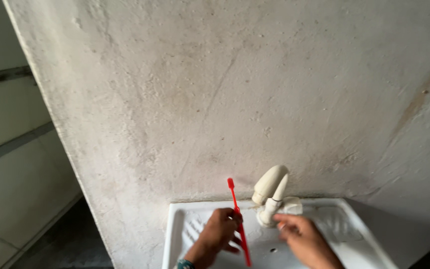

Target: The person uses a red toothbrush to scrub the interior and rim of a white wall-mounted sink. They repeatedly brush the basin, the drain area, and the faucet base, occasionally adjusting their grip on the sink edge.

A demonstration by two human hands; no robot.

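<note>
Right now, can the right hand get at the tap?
Probably yes: the right hand is already at the base of the cream tap, nothing between them; the left hand holds the red toothbrush off to the side.

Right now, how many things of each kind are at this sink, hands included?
Hands: 2, the left hand and the right hand
Toothbrush, red, held in the left hand: 1
Tap, cream, touched by the right hand: 1
Sink, white: 1
Total: 5

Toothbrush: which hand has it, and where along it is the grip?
The left hand holds the red toothbrush around the middle of its handle, bristles up. The right hand is at the tap.
</note>
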